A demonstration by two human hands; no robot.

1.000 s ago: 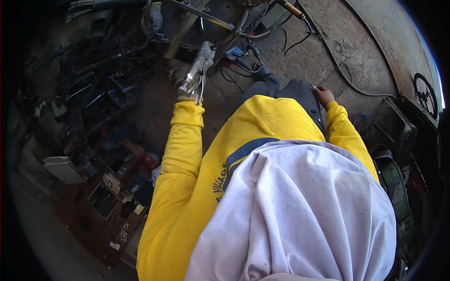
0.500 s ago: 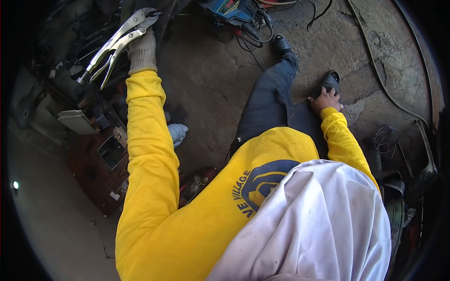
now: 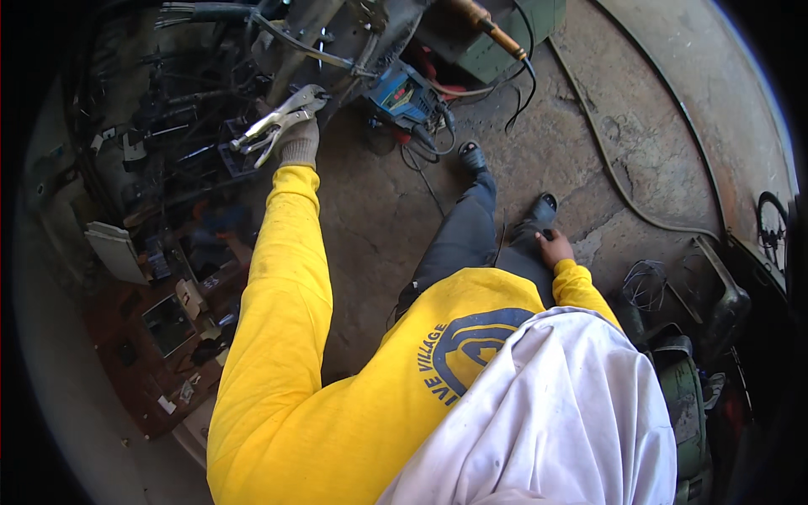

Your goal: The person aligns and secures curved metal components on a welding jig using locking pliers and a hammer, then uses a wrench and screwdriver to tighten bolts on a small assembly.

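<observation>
My left hand [image 3: 298, 146], in a pale knitted work glove, is stretched far forward on the left. It is closed on silver locking pliers [image 3: 280, 124]. The pliers lie across the hand, jaws to the upper right and handles to the lower left. Just beyond the jaws is a dark metal frame [image 3: 345, 63] with a cable over it. My bare right hand [image 3: 557, 249] is by my right knee, over the dark trousers [image 3: 454, 240]. Its fingers look curled, with a small dark thing at them that I cannot make out.
A blue machine with cables [image 3: 402, 99] stands ahead of my feet, near a green box [image 3: 513, 42]. An orange-handled tool [image 3: 488, 27] lies by that box. Hoses [image 3: 602, 143] cross the concrete floor. Cluttered tools fill the left; a reddish-brown board [image 3: 126, 345] carries small items.
The view has shifted, bringing more of the metal frame and the green box into sight. The pliers stay in my left hand. My right hand's fingers, spread before, now look curled.
</observation>
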